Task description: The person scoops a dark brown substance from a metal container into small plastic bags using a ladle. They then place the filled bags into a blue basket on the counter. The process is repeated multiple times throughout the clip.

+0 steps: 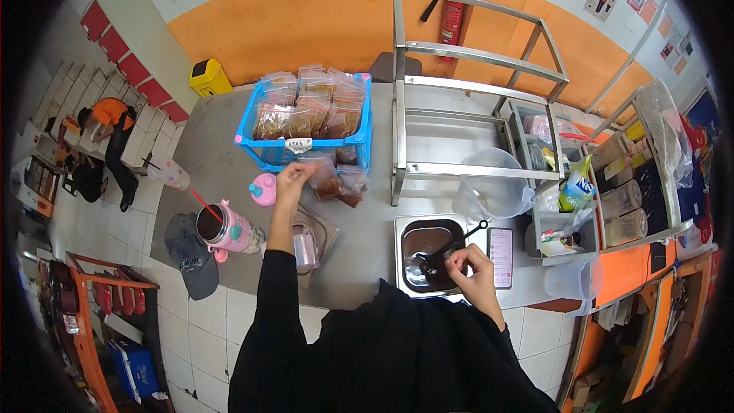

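Note:
My left hand (pixel 293 179) is stretched out in front of the blue basket, its fingertips pinching the top edge of a clear zip bag with brown filling (pixel 325 183). Another such bag (pixel 351 183) lies right beside that one on the steel table. My right hand (pixel 475 275) is above the right rim of a steel food pan (pixel 402 241) that contains dark brown sauce (pixel 421 238). Its fingertips are bunched together, and whether they hold anything is unclear. A black ladle (pixel 471 232) rests in the sauce, its handle leaning over the pan's rim near that hand.
The blue plastic basket (pixel 246 120) is full of filled zip bags. To the left stand a pink tumbler (pixel 243 232), a pink lid (pixel 263 189) and a cap (pixel 192 258). A phone (pixel 500 258), clear jug (pixel 487 189) and steel rack (pixel 399 126) are rightward. A person sits far left.

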Tool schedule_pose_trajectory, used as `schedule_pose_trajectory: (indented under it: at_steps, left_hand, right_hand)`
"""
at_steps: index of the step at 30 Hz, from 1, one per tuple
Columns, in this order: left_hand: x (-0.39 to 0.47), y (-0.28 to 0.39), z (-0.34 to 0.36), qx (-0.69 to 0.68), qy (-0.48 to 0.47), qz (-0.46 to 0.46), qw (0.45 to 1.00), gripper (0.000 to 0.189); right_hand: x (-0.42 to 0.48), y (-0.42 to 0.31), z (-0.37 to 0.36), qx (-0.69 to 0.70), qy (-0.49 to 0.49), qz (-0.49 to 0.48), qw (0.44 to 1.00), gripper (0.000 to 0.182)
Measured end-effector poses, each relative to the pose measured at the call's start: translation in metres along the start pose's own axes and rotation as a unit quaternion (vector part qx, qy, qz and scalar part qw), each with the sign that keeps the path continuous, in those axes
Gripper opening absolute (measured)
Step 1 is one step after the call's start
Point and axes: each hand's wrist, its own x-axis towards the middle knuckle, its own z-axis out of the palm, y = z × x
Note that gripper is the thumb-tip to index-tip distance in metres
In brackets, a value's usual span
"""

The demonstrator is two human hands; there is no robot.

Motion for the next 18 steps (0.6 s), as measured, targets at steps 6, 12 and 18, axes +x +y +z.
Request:
schedule_pose_trajectory:
  at_steps: [6,12,18]
  left_hand:
    - [0.067,-0.022,0.0,0.064,0.046,-0.072,0.994,0.021]
    - [0.129,-0.111,-0.033,0.136,0.172,-0.076,0.973,0.03]
    - [0.154,-0.147,-0.039,0.374,0.13,-0.12,0.91,0.031]
  right_hand:
    - [-0.004,-0.001,-0.005,-0.016,-0.016,0.04,0.999,0.008]
    - [-0.009,0.009,-0.007,-0.003,-0.027,0.063,0.998,0.008]
    - [-0.015,0.009,-0.011,-0.005,-0.013,0.06,0.998,0.01]
